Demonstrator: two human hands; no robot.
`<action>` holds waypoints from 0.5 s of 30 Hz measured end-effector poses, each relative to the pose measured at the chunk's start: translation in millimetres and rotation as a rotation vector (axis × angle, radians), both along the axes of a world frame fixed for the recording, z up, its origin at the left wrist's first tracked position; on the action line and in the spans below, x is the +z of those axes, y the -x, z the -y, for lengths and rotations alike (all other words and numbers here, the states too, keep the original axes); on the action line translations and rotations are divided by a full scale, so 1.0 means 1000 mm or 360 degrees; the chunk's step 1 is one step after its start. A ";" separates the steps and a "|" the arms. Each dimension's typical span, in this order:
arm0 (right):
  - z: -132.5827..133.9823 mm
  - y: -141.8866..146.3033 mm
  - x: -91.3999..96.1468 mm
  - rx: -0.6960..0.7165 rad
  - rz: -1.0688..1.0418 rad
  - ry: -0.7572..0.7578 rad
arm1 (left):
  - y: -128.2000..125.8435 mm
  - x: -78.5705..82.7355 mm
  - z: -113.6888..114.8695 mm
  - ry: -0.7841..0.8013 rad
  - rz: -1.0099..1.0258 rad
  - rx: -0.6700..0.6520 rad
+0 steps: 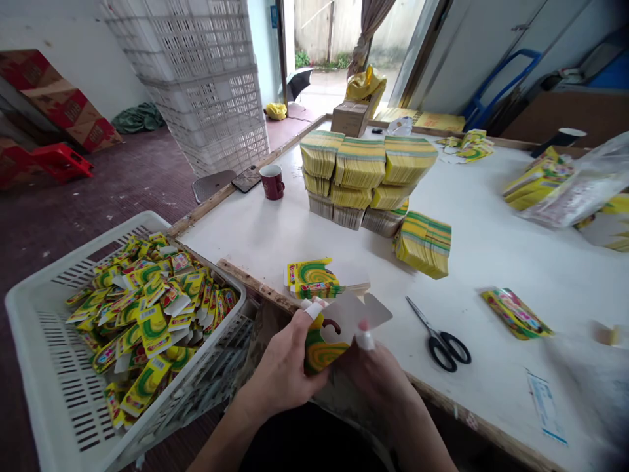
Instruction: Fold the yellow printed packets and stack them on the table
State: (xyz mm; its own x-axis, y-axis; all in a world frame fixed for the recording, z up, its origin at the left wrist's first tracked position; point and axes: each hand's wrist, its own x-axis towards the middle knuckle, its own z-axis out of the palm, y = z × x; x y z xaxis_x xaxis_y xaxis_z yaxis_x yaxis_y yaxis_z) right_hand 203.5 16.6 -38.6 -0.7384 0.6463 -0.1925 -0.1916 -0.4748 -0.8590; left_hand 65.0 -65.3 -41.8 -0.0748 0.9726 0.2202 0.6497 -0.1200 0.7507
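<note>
My left hand (287,367) and my right hand (376,377) both grip one small yellow-green printed carton (327,341) at the table's near edge, its white flaps (361,314) standing open upward. White tape wraps a fingertip on each hand. Just beyond lies a small stack of flat cartons (312,278) of the same print. A white plastic crate (34,314) at my left holds several folded cartons (147,308).
Black-handled scissors (439,337) lie right of my hands. A tall pile of bundled flat cartons (366,177) stands mid-table, with one bundle (425,242) beside it. A red mug (272,181), a phone, loose packets (515,314) and plastic bags sit around. Stacked white crates (206,85) stand on the floor.
</note>
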 end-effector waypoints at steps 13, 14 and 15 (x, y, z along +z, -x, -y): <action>0.001 0.005 -0.021 -0.0065 0.0100 -0.0096 | 0.001 -0.004 -0.009 0.0122 -0.0044 -0.0162; -0.002 0.005 -0.019 -0.0070 0.0123 -0.0149 | 0.001 -0.003 -0.009 0.0132 -0.0026 -0.0153; -0.004 0.006 -0.018 -0.0072 0.0148 -0.0224 | 0.001 -0.002 -0.010 0.0135 -0.0001 -0.0138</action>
State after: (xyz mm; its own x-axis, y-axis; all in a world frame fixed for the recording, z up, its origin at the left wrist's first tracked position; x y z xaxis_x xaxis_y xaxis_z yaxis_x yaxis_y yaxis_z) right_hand 197.9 21.1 -56.5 -0.6914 0.7037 -0.1637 -0.1267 -0.3412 -0.9314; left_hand 64.0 -55.0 -43.7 0.0107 0.9905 0.1368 0.6399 -0.1119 0.7602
